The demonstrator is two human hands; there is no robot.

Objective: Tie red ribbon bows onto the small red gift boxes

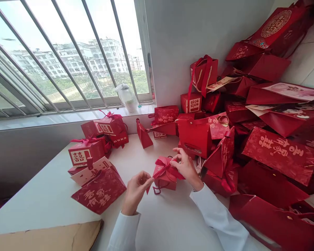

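A small red box [166, 183] sits on the white table between my hands, with a bright red ribbon [165, 168] tied in a bow on its top. My left hand [135, 191] pinches a ribbon end at the box's left side. At the upper right of the bow, my right hand [184, 165] has its thumb and index finger closed on the ribbon. A dark red cord loop [157, 190] hangs at the front of the box, touched by neither hand.
Red gift bags and boxes [279, 150] are heaped along the right side. More red boxes [86, 153] stand at the left. Cardboard [47, 237] lies at the lower left. A plastic bag [127, 97] rests on the sill by the barred window.
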